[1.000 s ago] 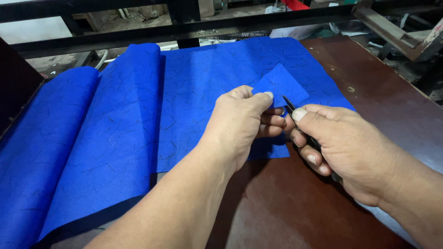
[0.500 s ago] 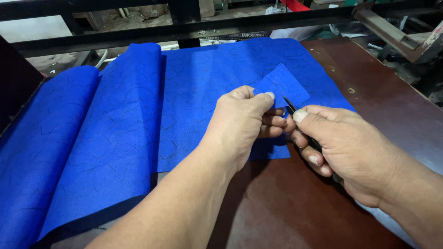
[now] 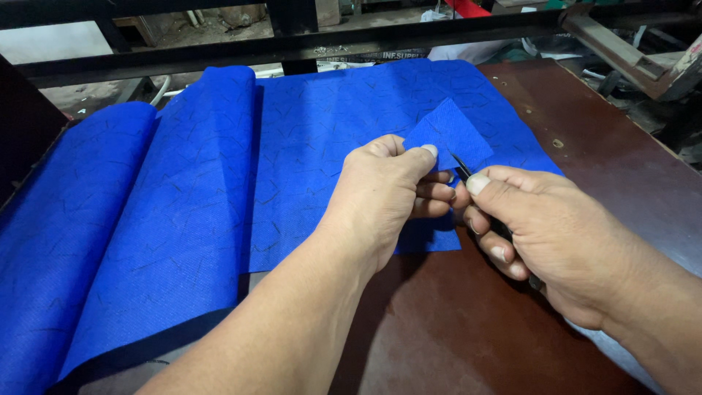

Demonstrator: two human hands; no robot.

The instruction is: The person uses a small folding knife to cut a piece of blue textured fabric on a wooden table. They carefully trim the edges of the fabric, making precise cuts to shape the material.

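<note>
While the left hand (image 3: 387,194) pinches a lifted flap (image 3: 450,135) of the blue textured sheet (image 3: 307,146) near its right edge, the right hand (image 3: 556,234) is closed around a thin dark blade (image 3: 462,168) just beside it. Bare brown table (image 3: 614,153) lies open to the right.

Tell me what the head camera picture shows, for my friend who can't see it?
A person's left hand pinches up a small flap of blue fabric while the right hand holds a thin dark tool against it. The large blue fabric sheet lies in folds across a dark brown table.
</note>
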